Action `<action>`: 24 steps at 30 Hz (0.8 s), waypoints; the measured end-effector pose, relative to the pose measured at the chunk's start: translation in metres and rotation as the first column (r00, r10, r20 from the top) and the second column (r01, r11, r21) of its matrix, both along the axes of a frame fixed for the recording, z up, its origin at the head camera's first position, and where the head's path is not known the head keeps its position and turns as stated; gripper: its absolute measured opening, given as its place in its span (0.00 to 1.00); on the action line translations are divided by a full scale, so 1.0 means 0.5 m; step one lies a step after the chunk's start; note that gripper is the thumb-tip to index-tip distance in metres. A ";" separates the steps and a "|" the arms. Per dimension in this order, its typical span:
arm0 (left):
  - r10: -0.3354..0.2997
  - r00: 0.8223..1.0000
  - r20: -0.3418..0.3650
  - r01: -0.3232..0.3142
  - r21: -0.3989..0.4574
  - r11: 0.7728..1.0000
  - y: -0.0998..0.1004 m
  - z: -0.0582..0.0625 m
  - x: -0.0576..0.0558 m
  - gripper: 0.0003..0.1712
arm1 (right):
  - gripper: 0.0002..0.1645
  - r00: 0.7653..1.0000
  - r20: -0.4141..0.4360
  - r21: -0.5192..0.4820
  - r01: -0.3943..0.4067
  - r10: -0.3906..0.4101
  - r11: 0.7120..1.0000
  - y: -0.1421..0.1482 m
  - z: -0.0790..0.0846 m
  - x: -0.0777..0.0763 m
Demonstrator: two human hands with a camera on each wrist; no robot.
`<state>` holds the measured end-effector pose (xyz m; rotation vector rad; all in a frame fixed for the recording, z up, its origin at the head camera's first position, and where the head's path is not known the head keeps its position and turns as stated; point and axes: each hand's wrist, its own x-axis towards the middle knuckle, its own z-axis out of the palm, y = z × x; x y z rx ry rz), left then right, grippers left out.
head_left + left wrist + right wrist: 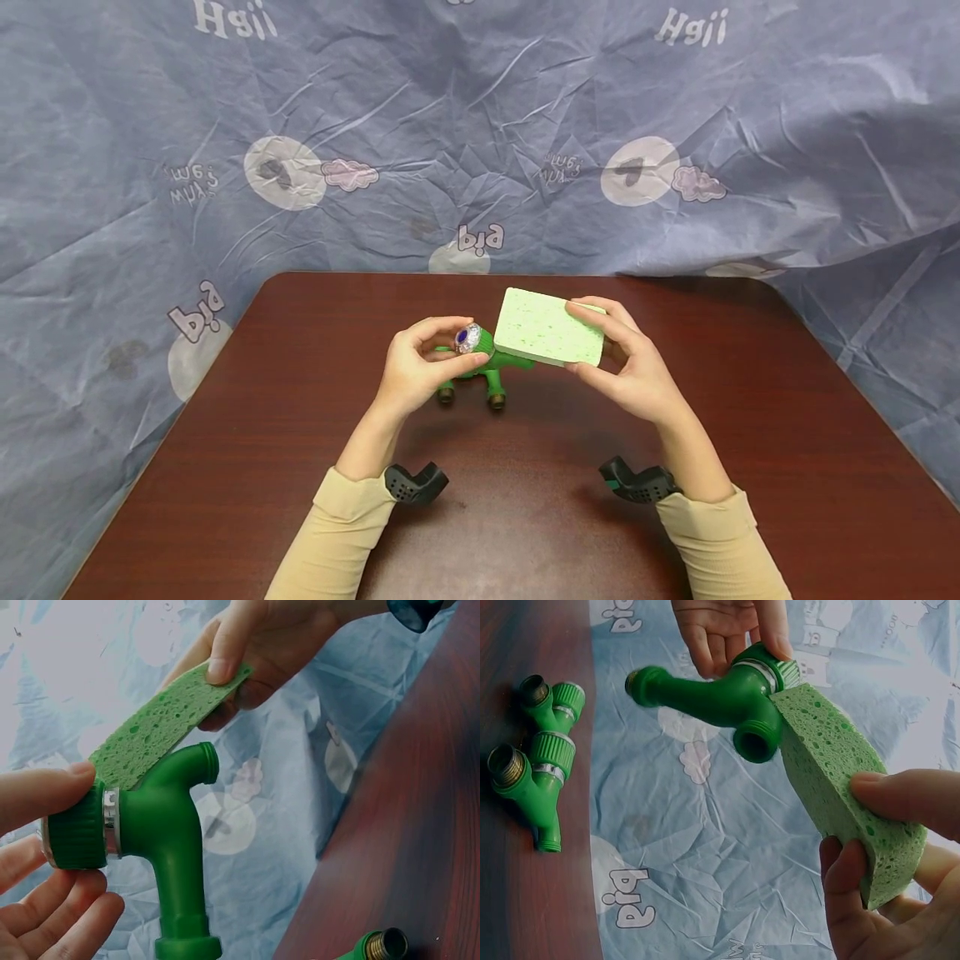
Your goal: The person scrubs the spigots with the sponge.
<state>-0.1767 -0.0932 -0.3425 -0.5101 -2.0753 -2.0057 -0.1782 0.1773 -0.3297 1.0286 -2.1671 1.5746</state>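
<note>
My left hand (411, 367) pinches the ribbed knob (76, 832) of a green faucet (172, 840) between thumb and fingers. A silver ring sits behind that knob, and its faceted end cap faces me in the head view. In my right hand (633, 367) is a light green sponge (550, 327), gripped near one end with the thumb on one face and fingers on the other. The sponge's free end lies right at the faucet's collar, beside the knob. From the head, the sponge hides much of this faucet's body.
Two more green faucets, a nearer one (546, 791) and a farther one (551, 709), lie on the dark red-brown table (262, 467). Their threaded inlets show brass. A wrinkled blue-grey printed cloth (480, 125) hangs behind the table's far edge.
</note>
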 end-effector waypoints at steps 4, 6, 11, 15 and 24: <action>-0.005 1.000 -0.019 0.005 0.001 1.000 0.004 0.026 0.017 0.23 | 0.40 1.000 0.008 -0.016 -0.007 0.007 1.000 -0.002 0.001 0.001; -0.011 0.999 -0.031 0.011 -0.003 1.000 0.007 0.036 0.025 0.22 | 0.40 1.000 0.018 -0.043 -0.017 0.017 0.999 -0.001 0.001 0.002; -0.052 0.997 -0.055 0.052 0.000 0.999 0.012 0.017 0.014 0.25 | 0.40 0.997 0.047 -0.134 -0.062 0.069 0.989 -0.003 0.003 0.005; -0.085 0.996 -0.027 0.085 0.009 0.996 0.019 -0.014 -0.003 0.28 | 0.40 0.991 0.045 -0.158 -0.114 0.123 0.981 -0.011 0.004 0.007; -0.117 0.993 0.012 0.117 0.026 0.993 0.033 -0.023 0.000 0.27 | 0.40 0.990 0.043 -0.072 -0.128 0.131 0.989 -0.035 -0.003 0.012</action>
